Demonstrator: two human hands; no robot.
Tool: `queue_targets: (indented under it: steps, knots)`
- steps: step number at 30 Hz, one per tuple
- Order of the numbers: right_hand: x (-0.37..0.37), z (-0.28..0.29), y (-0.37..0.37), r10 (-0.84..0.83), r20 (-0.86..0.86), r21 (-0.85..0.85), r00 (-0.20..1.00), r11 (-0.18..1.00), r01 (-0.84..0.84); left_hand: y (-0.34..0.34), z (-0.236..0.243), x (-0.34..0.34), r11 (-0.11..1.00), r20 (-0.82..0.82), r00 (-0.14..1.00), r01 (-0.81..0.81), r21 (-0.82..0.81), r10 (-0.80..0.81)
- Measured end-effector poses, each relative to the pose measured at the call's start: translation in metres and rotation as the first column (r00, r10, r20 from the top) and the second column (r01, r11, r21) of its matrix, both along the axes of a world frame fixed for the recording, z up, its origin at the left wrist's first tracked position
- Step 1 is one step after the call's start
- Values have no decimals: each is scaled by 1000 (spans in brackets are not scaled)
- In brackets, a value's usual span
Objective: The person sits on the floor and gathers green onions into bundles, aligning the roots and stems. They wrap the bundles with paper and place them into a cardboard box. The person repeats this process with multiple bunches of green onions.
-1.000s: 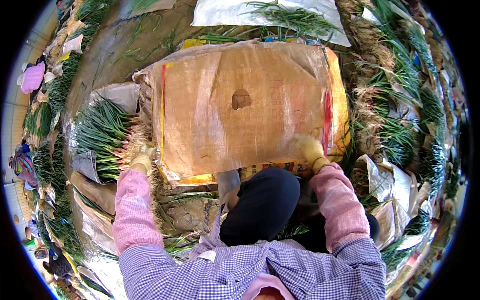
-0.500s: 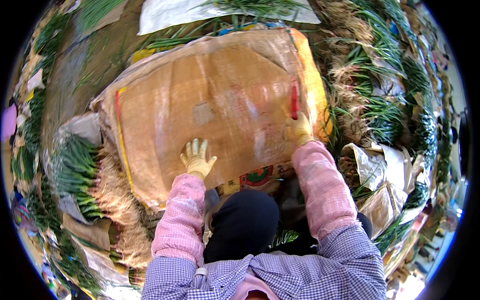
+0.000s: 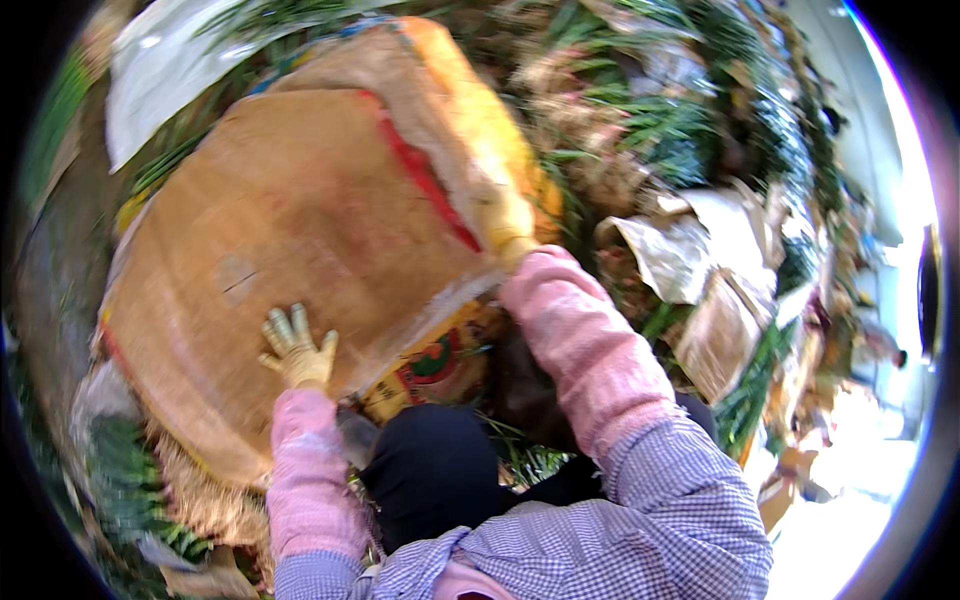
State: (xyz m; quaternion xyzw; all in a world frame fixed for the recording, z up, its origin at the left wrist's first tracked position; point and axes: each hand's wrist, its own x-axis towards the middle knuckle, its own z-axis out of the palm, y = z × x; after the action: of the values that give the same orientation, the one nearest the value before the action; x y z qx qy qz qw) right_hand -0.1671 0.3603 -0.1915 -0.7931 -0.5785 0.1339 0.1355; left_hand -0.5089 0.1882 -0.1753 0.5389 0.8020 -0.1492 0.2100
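Observation:
A wide brown woven sheet [image 3: 270,190] lies over a low block-like stack before me. My left hand [image 3: 298,352], in a pale yellow glove, presses flat near the sheet's front edge with its fingers spread. At the right edge my right hand [image 3: 507,228], gloved alike, is beside the lower end of a red strip [image 3: 425,170]. Blur smears its fingers, so their grip does not show. A yellow-orange cover [image 3: 485,115] shows along the right side. Under the front edge a printed yellow sack [image 3: 430,365] is partly visible.
Bundles of green onions [image 3: 125,470] with tan roots lie at the lower left, and more green onions [image 3: 665,125] at the upper right. Crumpled pale sheeting [image 3: 680,255] is on my right. A white sheet [image 3: 185,70] is at the far left. My dark-clad knee [image 3: 435,460] is close to the stack.
The view has turned, so the stack appears tilted and further left. My right hand stays at the sheet's right edge, now further out from the red strip. My left hand remains flat on the sheet.

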Motion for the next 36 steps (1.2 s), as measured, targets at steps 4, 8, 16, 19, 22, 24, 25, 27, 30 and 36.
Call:
queue_targets:
  steps: [4,8,16,19,22,24,25,27,30,36]
  knots:
    - [-8,47,-3,105,38,-30,994,994,-104,5,3,0,987,-47,999,3,-160,-11]
    - [35,44,-10,225,-258,-214,940,935,-283,11,6,2,976,-5,999,36,-214,-38]
    - [80,204,-43,506,-42,-400,862,782,-479,16,-35,-40,968,361,908,145,205,-213]
    - [126,247,-88,496,-2,-294,868,830,-475,0,-97,-88,977,877,456,-201,-65,152]
    - [161,224,-186,371,5,-153,929,918,-366,-30,-93,-101,900,887,234,-286,-328,398]
    - [164,181,-264,383,119,-202,916,913,-355,-48,-38,-85,945,829,468,-253,-207,307]
    - [174,115,-314,353,334,-112,874,936,-335,-52,-16,-73,959,804,530,-225,-172,269]
    - [165,82,-393,244,147,-275,959,941,-198,-70,35,-79,971,751,624,-221,-94,215]
    - [165,120,-468,12,-132,-522,991,849,-80,-90,100,-74,979,703,696,-202,-4,146]
    - [173,70,-563,-186,-248,-567,951,824,13,-119,204,-14,986,658,753,-125,113,20]
